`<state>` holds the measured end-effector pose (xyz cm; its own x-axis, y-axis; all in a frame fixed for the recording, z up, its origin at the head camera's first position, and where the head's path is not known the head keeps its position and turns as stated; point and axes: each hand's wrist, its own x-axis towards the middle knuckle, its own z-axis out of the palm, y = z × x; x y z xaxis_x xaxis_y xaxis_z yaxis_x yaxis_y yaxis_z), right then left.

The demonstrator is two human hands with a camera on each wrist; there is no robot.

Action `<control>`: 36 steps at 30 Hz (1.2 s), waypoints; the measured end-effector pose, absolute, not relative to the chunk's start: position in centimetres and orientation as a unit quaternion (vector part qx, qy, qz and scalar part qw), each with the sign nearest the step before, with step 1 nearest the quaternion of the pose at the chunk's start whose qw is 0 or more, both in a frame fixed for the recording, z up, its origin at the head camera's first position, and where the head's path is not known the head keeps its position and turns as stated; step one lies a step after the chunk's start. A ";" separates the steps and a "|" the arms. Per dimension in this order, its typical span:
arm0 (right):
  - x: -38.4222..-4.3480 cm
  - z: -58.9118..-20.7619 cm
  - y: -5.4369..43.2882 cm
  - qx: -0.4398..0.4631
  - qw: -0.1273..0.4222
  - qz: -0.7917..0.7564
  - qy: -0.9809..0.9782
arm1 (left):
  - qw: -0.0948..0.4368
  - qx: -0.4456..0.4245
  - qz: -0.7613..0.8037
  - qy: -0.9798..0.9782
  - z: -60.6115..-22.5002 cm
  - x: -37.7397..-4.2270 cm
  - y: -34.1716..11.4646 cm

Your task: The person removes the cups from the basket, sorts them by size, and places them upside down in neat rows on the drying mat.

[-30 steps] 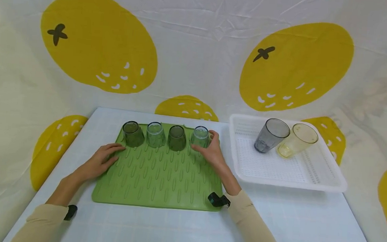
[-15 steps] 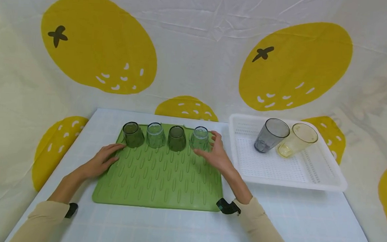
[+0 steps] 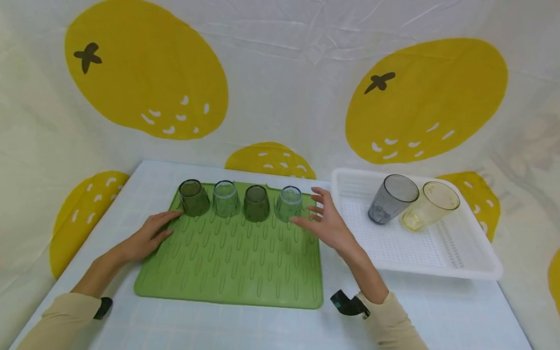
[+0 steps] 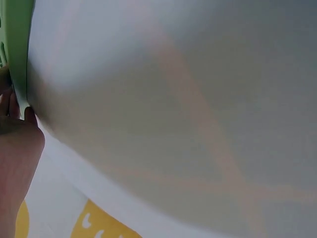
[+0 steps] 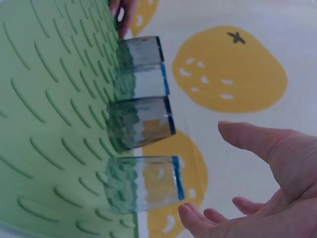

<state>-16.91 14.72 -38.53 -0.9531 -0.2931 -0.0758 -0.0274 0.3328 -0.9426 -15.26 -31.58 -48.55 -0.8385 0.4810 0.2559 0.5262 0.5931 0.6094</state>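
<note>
Several glasses stand upside down in a row along the back of a green ribbed drying mat (image 3: 229, 269). From the left come a dark grey glass (image 3: 194, 198), a pale blue glass (image 3: 226, 199), another dark grey glass (image 3: 257, 204) and a second pale blue glass (image 3: 289, 204). My right hand (image 3: 327, 222) hovers just right of that last glass, thumb and fingers spread apart and holding nothing; the right wrist view shows a gap between them and the glass (image 5: 146, 183). At the mat's left edge my left hand (image 3: 146, 236) rests, fingertips near the leftmost glass.
A white perforated plastic basket (image 3: 415, 268) stands at the right. Inside it, a grey glass (image 3: 393, 199) and a yellow glass (image 3: 430, 206) lean side by side, mouths up. Behind the table hangs a white cloth (image 3: 286, 88) printed with large yellow fruit.
My right hand has come off the rightmost pale blue glass, its fingers widening, and has drawn away to the right. The glass stays on the mat. My left hand has barely moved.
</note>
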 end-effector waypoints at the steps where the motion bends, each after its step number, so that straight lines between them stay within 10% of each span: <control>1: -16.9 -38.4 15.0 -0.103 0.113 -0.570 0.807 | 0.031 -0.280 -0.351 -0.893 -48.5 -15.3 -31.6; 21: -17.5 -36.8 20.4 -0.095 0.064 -0.575 0.810 | 0.107 -0.282 -0.311 -0.901 -48.5 -14.4 -31.2; 36: -17.7 -34.8 25.2 -0.078 -0.060 -0.463 0.881 | 0.070 -0.274 -0.347 -0.894 -48.7 -14.7 -31.6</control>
<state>-17.68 25.22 -34.81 -0.9805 -0.0816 0.1789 -0.1936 0.5592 -0.8061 -14.69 -31.57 -48.67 -0.8399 0.4410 0.3163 0.5389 0.6088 0.5822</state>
